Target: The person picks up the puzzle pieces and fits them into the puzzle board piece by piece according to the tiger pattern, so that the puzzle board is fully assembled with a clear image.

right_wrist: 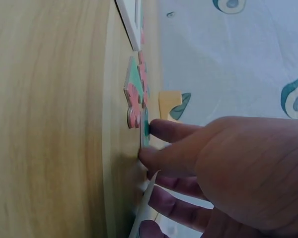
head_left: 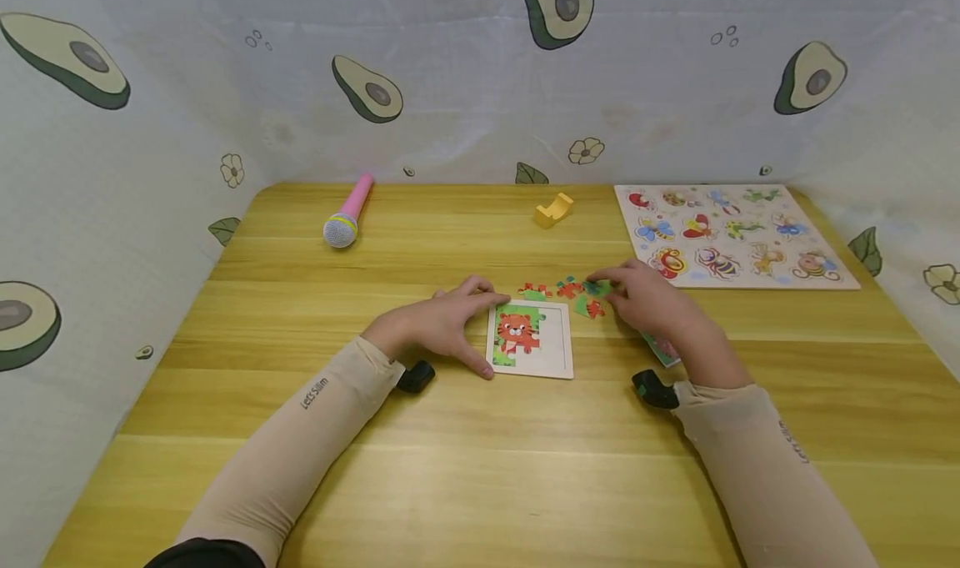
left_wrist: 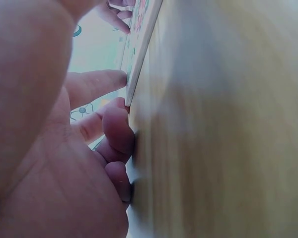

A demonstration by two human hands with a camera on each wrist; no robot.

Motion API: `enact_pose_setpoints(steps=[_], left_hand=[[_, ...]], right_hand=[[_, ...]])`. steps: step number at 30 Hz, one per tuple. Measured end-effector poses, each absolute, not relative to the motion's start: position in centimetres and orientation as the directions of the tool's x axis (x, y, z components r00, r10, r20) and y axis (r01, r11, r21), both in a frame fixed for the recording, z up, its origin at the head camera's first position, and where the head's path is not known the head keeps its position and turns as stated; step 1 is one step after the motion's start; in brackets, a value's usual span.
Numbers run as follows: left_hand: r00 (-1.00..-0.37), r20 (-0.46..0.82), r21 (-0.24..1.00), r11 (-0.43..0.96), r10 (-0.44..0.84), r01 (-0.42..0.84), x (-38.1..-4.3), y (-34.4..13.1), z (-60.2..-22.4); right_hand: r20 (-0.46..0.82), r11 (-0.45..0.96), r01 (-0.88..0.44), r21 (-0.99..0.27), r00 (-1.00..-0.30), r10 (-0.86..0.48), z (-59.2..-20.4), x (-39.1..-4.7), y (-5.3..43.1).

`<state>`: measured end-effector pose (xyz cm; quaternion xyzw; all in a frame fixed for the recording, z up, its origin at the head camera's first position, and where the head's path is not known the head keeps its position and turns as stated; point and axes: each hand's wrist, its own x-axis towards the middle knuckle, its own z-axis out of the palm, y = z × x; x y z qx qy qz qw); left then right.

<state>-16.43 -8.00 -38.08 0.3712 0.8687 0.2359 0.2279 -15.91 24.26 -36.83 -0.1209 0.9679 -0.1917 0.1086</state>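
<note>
A square tiger puzzle board (head_left: 557, 343) lies on the table, its left part filled with pieces showing an orange tiger on green. My left hand (head_left: 450, 326) holds the board's left side, with the thumb at the near corner and the index finger at the far one. In the left wrist view the other fingers curl against the table. With thumb and index finger my right hand (head_left: 652, 305) pinches a green puzzle piece (right_wrist: 145, 130) at the table surface. Beside it lie loose red-and-green puzzle pieces (head_left: 590, 306), past the board's far right corner.
A pink toy microphone (head_left: 350, 218) lies at the back left. A yellow curved block (head_left: 553, 210) is at the back middle. An insect picture board (head_left: 735, 238) covers the back right. Partly under my right wrist shows a colourful flat card (head_left: 660, 349).
</note>
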Motion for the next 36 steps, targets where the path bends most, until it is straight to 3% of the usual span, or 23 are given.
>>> enact_pose_setpoints(steps=[8,23,36], left_hand=[[-0.620,-0.220,0.581,0.612,0.753,0.537,-16.48,-8.11,-38.17],[-0.618,-0.225,0.570,0.616,0.754,0.544,-16.43,-8.05,-38.14],[-0.623,-0.228,0.563,0.623,0.748,0.543,-16.45,-8.00,-38.11]], right_hand=[[-0.117,0.892,-0.137,-0.431,-0.971,-0.206,-36.95,-16.01,24.17],[-0.142,0.902,-0.070,-0.426,-0.979,-0.143,-37.11,-16.03,24.29],[-0.146,0.904,-0.080,-0.420,-0.977,-0.155,-37.16,-16.09,24.25]])
